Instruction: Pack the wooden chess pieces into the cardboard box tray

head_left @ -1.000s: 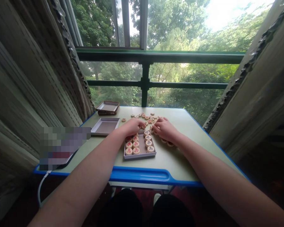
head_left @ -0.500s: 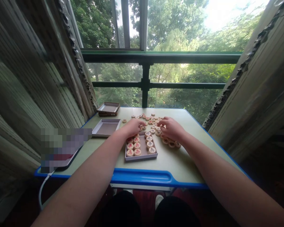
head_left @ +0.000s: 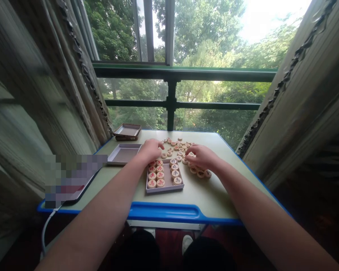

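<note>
My left hand [head_left: 151, 149] is just beyond the left rear corner of a shallow box [head_left: 165, 188], fingers apart with no piece visible between them. In the box, round wooden Chinese chess pieces stand in columns: red-marked pieces [head_left: 160, 175] on the left and black-marked pieces [head_left: 175, 173] on the right. My right hand [head_left: 202, 156] reaches over the loose pieces right of the box, its curled fingers around a Chinese chess piece [head_left: 191, 154]. More pieces [head_left: 200, 174] lie partly under this hand. Behind the box is a scatter of loose pieces [head_left: 176, 148].
Left of the box lies a shallow tray [head_left: 124, 162], with brown box parts [head_left: 127, 137] stacked behind it. A flat device [head_left: 76, 188] with a white cable [head_left: 44, 233] lies at the left edge. The table [head_left: 228, 199] has a blue rim and stands against a window railing [head_left: 172, 101].
My left hand has drawn back left from the loose pieces, and its fingers have spread. My right hand has lowered slightly onto the pieces. The camera view has shifted a little.
</note>
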